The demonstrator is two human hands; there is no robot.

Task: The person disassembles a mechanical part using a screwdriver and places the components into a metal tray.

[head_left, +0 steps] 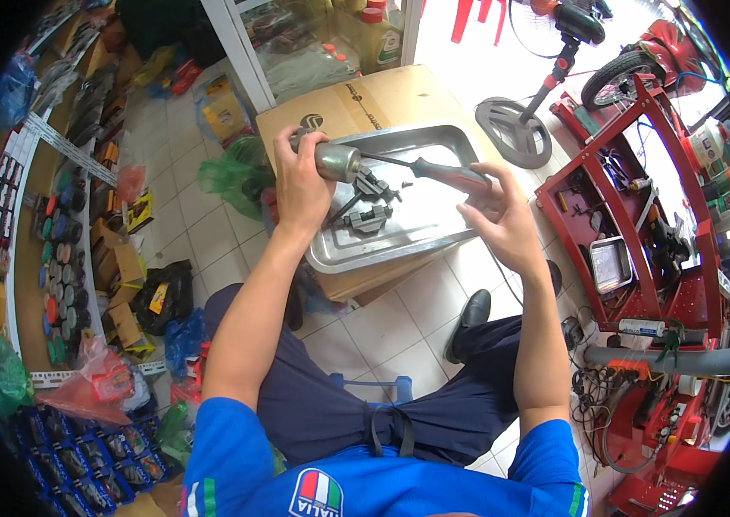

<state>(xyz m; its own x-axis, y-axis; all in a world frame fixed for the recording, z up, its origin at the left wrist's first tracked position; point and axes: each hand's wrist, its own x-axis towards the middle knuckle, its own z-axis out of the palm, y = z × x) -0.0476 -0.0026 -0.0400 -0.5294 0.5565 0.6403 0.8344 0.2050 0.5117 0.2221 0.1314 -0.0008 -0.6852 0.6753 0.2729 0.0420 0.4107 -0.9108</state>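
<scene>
My left hand (302, 183) is wrapped round a dull metal cylinder (336, 162) that looks like a small motor casing, held above the tray's left side. In my right hand (507, 215) is a screwdriver (447, 175) with a grey and red handle. Its shaft points left, and the tip reaches the cylinder's end; whether it touches cannot be told. Below, dark metal parts (370, 221) and another dark piece (374, 185) lie in a shallow metal tray (399, 255). A tiny dark bit sits beside them.
The tray rests on a cardboard box (417, 95) before my knees. A red tool cart (589, 181) with tools stands at right, near a fan base (513, 129). Shelves of packaged goods (68, 276) line the left. A glass cabinet (322, 52) stands behind the box.
</scene>
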